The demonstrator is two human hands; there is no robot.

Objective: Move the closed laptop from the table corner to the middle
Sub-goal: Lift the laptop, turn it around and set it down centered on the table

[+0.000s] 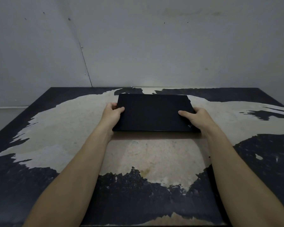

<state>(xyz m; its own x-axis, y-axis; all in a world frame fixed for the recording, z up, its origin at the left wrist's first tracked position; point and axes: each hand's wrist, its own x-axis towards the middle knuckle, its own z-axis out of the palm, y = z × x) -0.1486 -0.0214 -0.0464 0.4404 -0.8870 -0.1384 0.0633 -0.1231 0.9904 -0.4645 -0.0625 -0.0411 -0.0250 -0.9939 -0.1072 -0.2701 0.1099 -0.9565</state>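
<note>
A person's two bare hands grip a closed black laptop (152, 112) by its short sides above a worn table (56, 128), seen from a head-worn camera looking forward and down. The left hand (112, 112), at 9 o'clock from the laptop, clasps the left edge with its thumb lying over the lid and its fingers curled around the side. The right hand (195, 115), at 3 o'clock, clasps the right edge the same way, thumb pressed flat on the lid and the other fingers hidden beneath. The laptop sits toward the 12 o'clock side of the table, close to the far edge and roughly midway between left and right, its long sides running parallel to that edge. A band of shadow lies under its near edge; whether it rests on the surface or is slightly raised cannot be told. The table's dark coating has peeled away across a wide, pale patch (154, 154) that spreads beneath and around the laptop. A plain grey wall (154, 46) rises directly behind the table at 12 o'clock.
</note>
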